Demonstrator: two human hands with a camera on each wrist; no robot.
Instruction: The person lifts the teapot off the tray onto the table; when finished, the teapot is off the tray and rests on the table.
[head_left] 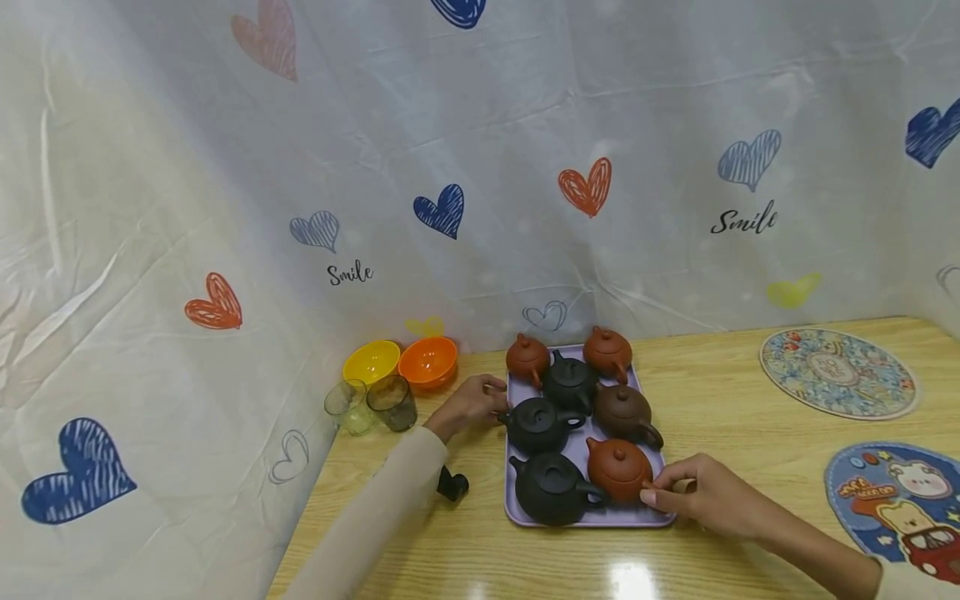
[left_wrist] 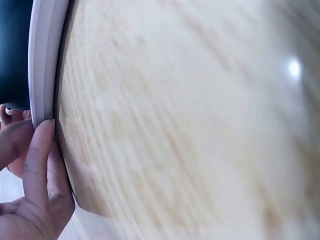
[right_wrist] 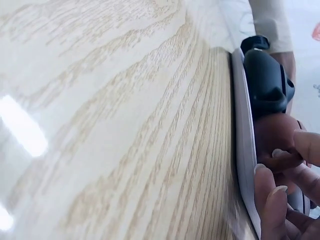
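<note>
Several small clay teapots crowd a lavender tray. My right hand is at the tray's front right corner, thumb and finger pinching the handle of a reddish-brown teapot; in the right wrist view other fingertips lie at the tray rim. Along the left side, my left hand grips the tray rim, with a fingertip pressed to its outer face in the left wrist view. Close to that hand stands a black teapot. Another black teapot sits at the front left corner.
Left of the tray are a yellow bowl, an orange bowl, a clear green glass and a dark glass. Two patterned mats, one floral and one blue, lie at right. A heart-printed cloth hangs behind.
</note>
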